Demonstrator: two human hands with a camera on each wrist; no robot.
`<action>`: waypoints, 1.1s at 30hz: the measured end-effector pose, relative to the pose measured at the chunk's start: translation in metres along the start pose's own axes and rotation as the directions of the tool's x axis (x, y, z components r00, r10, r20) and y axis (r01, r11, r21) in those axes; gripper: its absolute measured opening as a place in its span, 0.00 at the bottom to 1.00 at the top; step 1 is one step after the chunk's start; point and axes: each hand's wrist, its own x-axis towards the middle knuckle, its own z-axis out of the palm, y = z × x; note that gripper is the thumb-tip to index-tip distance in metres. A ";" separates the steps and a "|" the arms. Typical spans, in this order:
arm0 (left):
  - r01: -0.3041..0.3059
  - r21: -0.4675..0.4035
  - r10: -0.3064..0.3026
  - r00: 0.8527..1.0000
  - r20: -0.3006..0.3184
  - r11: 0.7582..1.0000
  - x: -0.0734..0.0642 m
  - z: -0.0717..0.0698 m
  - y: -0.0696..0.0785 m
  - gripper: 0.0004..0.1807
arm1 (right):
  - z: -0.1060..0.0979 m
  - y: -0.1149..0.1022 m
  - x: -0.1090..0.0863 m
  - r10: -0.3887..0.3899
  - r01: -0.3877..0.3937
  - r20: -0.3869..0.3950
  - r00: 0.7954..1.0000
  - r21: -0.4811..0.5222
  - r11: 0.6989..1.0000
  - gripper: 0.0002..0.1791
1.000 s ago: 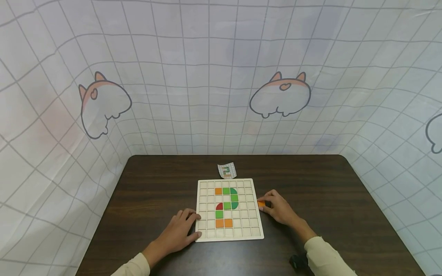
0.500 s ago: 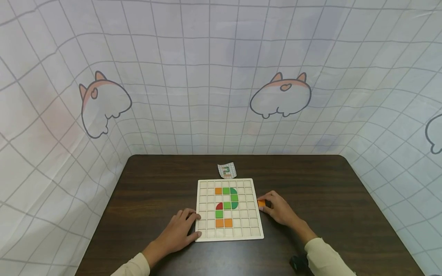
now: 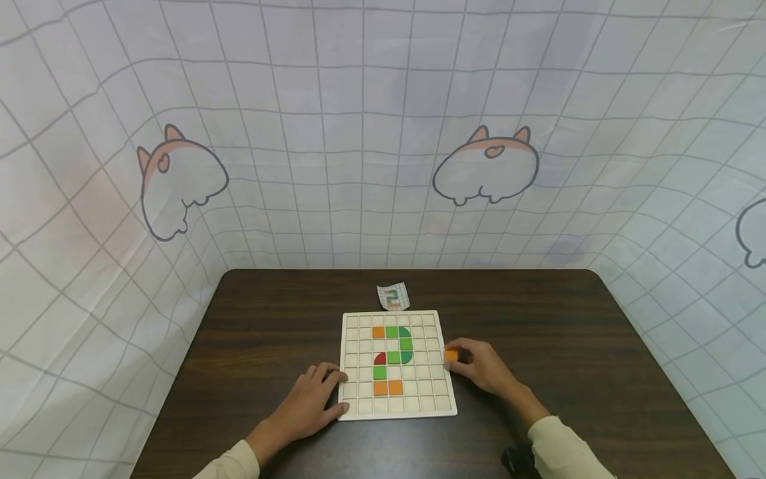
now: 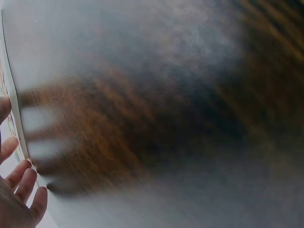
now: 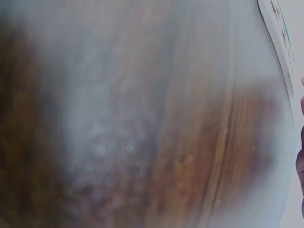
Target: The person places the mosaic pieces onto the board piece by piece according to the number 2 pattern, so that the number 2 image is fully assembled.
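Between the thumb and index finger of my right hand [image 3: 486,369], an orange square tile [image 3: 451,356] is pinched at the right edge of a cream gridded board [image 3: 431,372]. My left hand [image 3: 306,404] rests at the board's left edge, thumb and fingers spread apart and touching the rim. On the board, orange, green and red pieces form a shape like a 2, among them a red quarter-circle piece [image 3: 380,359] and dark green rounded ones. The left wrist view has the fingers [image 4: 26,185] along the board's rim. Only slivers of the right fingers [image 5: 301,166] enter the right wrist view.
A small paper card [image 3: 393,297] with a printed coloured grid pattern lies just beyond the board. A dark object [image 3: 516,459] sits near the right sleeve. The brown table [image 3: 287,313] is enclosed by a white checked curtain [image 3: 335,146].
My right hand has shifted slightly left and toward me with the orange tile, which now sits at the board's rim. The left hand and board have not moved.
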 end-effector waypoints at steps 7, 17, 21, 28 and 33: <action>0.002 -0.003 -0.002 1.000 0.001 1.000 0.000 0.000 0.000 0.25 | 0.001 -0.007 0.000 0.014 -0.017 0.050 0.999 0.060 0.998 0.16; -0.013 -0.013 0.013 1.000 -0.010 1.000 -0.002 0.001 -0.002 0.24 | 0.005 -0.016 -0.001 0.037 -0.047 0.092 0.995 0.117 0.992 0.16; -0.016 -0.012 0.016 1.000 -0.013 1.000 -0.002 0.001 -0.002 0.24 | 0.006 -0.021 0.000 0.019 -0.035 0.106 0.994 0.148 0.988 0.17; -0.009 -0.010 0.009 1.000 -0.006 1.000 -0.001 0.002 -0.003 0.24 | 0.010 -0.029 0.000 0.001 -0.020 0.120 0.993 0.162 0.987 0.16; -0.004 -0.006 0.004 1.000 0.001 1.000 0.000 0.001 -0.002 0.24 | 0.014 -0.035 0.000 0.009 -0.036 0.150 0.989 0.176 0.984 0.15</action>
